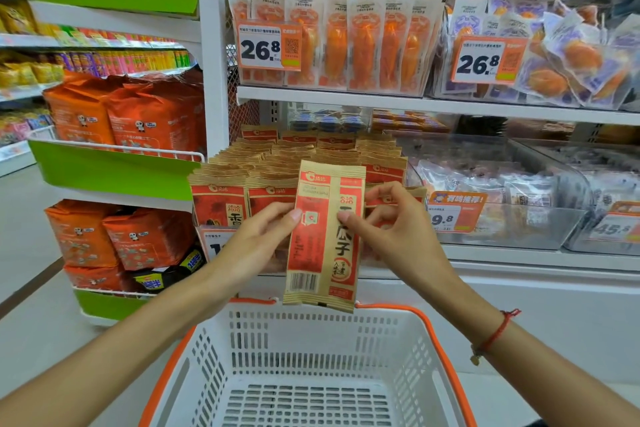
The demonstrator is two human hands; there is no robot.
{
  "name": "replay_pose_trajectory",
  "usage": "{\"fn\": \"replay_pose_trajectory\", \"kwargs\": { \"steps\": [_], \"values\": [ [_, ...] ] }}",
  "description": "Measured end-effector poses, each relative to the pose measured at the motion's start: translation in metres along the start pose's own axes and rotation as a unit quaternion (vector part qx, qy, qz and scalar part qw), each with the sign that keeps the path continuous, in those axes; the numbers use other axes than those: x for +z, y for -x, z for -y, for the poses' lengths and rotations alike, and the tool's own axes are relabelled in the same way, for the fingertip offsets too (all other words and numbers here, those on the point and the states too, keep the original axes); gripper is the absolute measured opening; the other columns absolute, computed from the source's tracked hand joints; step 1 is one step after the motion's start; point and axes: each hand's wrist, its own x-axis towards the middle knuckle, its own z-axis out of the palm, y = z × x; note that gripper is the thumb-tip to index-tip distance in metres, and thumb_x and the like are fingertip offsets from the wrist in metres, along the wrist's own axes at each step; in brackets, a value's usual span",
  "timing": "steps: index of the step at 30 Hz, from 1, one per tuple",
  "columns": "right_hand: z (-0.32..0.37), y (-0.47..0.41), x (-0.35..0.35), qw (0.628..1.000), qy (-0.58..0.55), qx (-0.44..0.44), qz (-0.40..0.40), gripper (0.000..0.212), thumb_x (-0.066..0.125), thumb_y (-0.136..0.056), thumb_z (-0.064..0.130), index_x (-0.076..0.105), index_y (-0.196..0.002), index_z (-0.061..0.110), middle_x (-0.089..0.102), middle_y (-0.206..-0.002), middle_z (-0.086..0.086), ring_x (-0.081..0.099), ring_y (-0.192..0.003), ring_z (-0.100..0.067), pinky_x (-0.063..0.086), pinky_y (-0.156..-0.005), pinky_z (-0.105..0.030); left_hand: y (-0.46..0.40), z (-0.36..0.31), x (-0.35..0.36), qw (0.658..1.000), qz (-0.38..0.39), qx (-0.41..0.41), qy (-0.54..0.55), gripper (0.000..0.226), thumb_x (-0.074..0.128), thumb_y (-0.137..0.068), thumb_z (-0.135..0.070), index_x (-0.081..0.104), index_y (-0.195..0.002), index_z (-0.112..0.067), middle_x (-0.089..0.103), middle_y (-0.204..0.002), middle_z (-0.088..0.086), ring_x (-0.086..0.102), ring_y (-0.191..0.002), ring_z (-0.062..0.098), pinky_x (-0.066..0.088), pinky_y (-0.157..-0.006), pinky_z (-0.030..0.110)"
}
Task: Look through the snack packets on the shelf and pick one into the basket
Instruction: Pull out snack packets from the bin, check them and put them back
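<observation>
A tan and red snack packet (323, 246) hangs upright in front of the shelf, its back with a barcode facing me. My left hand (263, 239) pinches its left edge and my right hand (388, 225) pinches its right edge, thumb on the front. Its lower end is just above the far rim of the white basket (242, 333) with orange handles, which has nothing inside. Behind the packet, rows of the same packets (277, 163) stand on the middle shelf.
Orange sausage-like packs (346, 42) fill the upper shelf behind a 26.8 price tag (268, 45). Clear bins of wrapped snacks (502, 184) lie to the right. A side rack with orange bags (138, 118) stands at left, beside open aisle floor.
</observation>
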Motion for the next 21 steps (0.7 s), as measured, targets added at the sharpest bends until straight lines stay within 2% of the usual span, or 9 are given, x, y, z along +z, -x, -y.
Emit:
{"fn": "replay_pose_trajectory", "kwargs": {
  "steps": [2,4,7,8,11,13,15,18,21],
  "values": [
    [-0.002,-0.002,-0.003,0.999,0.021,-0.019,-0.021,0.029,0.069,-0.081,0.043,0.053,-0.09,0.021,0.072,-0.068,-0.002,0.07,-0.063,-0.012,0.059,-0.063,-0.046,0.001,0.002,0.001,1.0,0.02,-0.006,-0.021,0.026,0.044,-0.099,-0.038,0.059,-0.121,-0.034,0.072,-0.105,-0.017,0.066,-0.1,-0.003,0.053,-0.088,0.029],
    [-0.004,-0.004,-0.006,0.998,0.038,-0.029,-0.045,0.035,0.062,-0.08,0.054,0.054,-0.079,0.02,0.071,-0.066,-0.001,0.071,-0.063,-0.014,0.059,-0.059,-0.047,0.002,0.004,0.003,0.998,0.038,-0.001,-0.042,0.026,0.044,-0.099,-0.036,0.058,-0.121,-0.034,0.073,-0.105,-0.017,0.067,-0.1,-0.001,0.054,-0.084,0.027],
    [-0.007,-0.006,-0.01,0.996,0.056,-0.036,-0.057,0.034,0.061,-0.086,0.048,0.054,-0.073,0.018,0.07,-0.065,0.003,0.07,-0.062,-0.009,0.059,-0.056,-0.044,0.005,0.004,0.006,0.998,0.039,0.012,-0.051,0.025,0.046,-0.099,-0.031,0.059,-0.12,-0.028,0.074,-0.101,-0.014,0.069,-0.094,0.0,0.054,-0.07,0.015],
    [-0.007,-0.007,-0.01,0.996,0.056,-0.041,-0.059,0.031,0.062,-0.088,0.043,0.054,-0.073,0.017,0.07,-0.065,0.003,0.07,-0.061,-0.008,0.059,-0.056,-0.043,0.005,0.003,0.007,0.998,0.035,0.015,-0.05,0.024,0.046,-0.099,-0.03,0.059,-0.119,-0.025,0.074,-0.1,-0.013,0.069,-0.093,0.001,0.055,-0.073,0.017],
    [-0.009,-0.006,-0.009,0.995,0.047,-0.064,-0.066,0.028,0.064,-0.089,0.037,0.054,-0.072,0.017,0.071,-0.065,0.001,0.071,-0.063,-0.009,0.058,-0.055,-0.045,0.004,0.003,0.008,0.998,0.024,0.023,-0.048,0.023,0.049,-0.098,-0.029,0.061,-0.116,-0.024,0.075,-0.1,-0.01,0.07,-0.095,0.004,0.051,-0.097,0.035],
    [-0.008,-0.006,-0.009,0.995,0.037,-0.068,-0.069,0.027,0.064,-0.09,0.034,0.054,-0.073,0.015,0.071,-0.067,0.002,0.071,-0.066,-0.007,0.058,-0.055,-0.043,0.004,0.003,0.008,0.998,0.022,0.023,-0.045,0.023,0.049,-0.097,-0.03,0.061,-0.116,-0.025,0.075,-0.101,-0.01,0.069,-0.097,0.004,0.047,-0.102,0.039],
    [-0.008,-0.006,-0.009,0.994,0.034,-0.071,-0.076,0.026,0.065,-0.09,0.032,0.055,-0.074,0.014,0.071,-0.068,0.004,0.07,-0.066,-0.004,0.059,-0.055,-0.041,0.004,0.003,0.009,0.999,0.025,0.019,-0.04,0.024,0.049,-0.097,-0.032,0.06,-0.117,-0.026,0.075,-0.101,-0.011,0.069,-0.097,0.003,0.051,-0.097,0.036],
    [-0.008,-0.005,-0.011,0.993,0.026,-0.072,-0.087,0.025,0.066,-0.089,0.032,0.055,-0.073,0.015,0.07,-0.066,0.004,0.07,-0.064,-0.006,0.058,-0.053,-0.042,0.004,0.0,0.011,0.999,0.048,-0.003,-0.013,0.027,0.051,-0.095,-0.037,0.06,-0.119,-0.029,0.074,-0.101,-0.017,0.069,-0.094,0.0,0.057,-0.076,0.022],
    [-0.01,-0.005,-0.01,0.993,0.012,-0.07,-0.09,0.026,0.065,-0.089,0.034,0.055,-0.073,0.016,0.07,-0.063,0.0,0.07,-0.059,-0.01,0.057,-0.051,-0.045,0.005,0.001,0.01,0.997,0.071,-0.001,-0.014,0.028,0.06,-0.09,-0.036,0.059,-0.117,-0.032,0.073,-0.105,-0.015,0.069,-0.096,0.001,0.053,-0.082,0.023]
  ]
}}
